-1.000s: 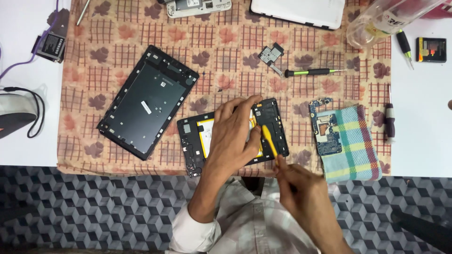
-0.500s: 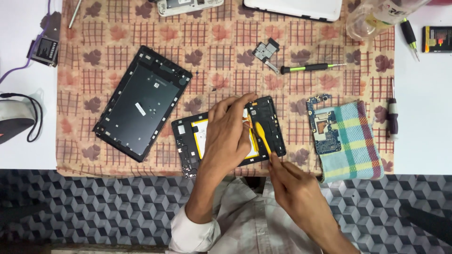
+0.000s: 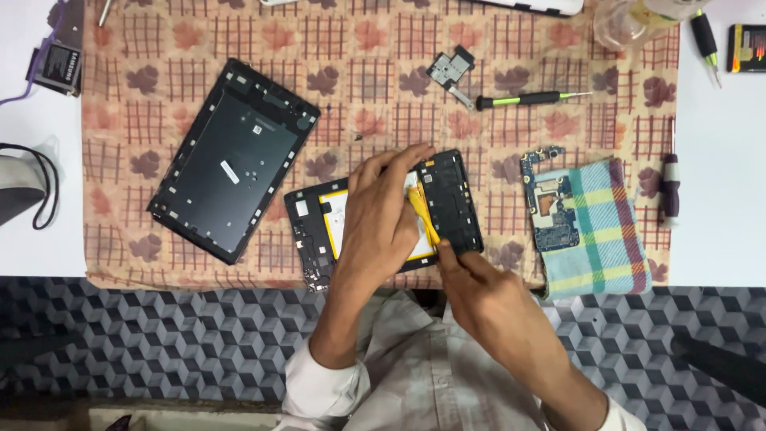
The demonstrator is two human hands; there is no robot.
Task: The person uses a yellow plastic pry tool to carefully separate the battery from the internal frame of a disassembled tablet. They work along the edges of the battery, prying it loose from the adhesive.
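Pressing left hand (image 3: 383, 219) steadies opened tablet (image 3: 447, 199).

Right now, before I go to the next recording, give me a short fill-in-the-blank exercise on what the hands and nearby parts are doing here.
1. The left hand presses down on the opened ____ frame.
2. The right hand holds a ____ pry tool against it.
3. The circuit board lies partly on a ____ cloth.
4. The green-handled screwdriver lies ____ the hands, untouched.

Missing words: tablet; yellow; checked; beyond
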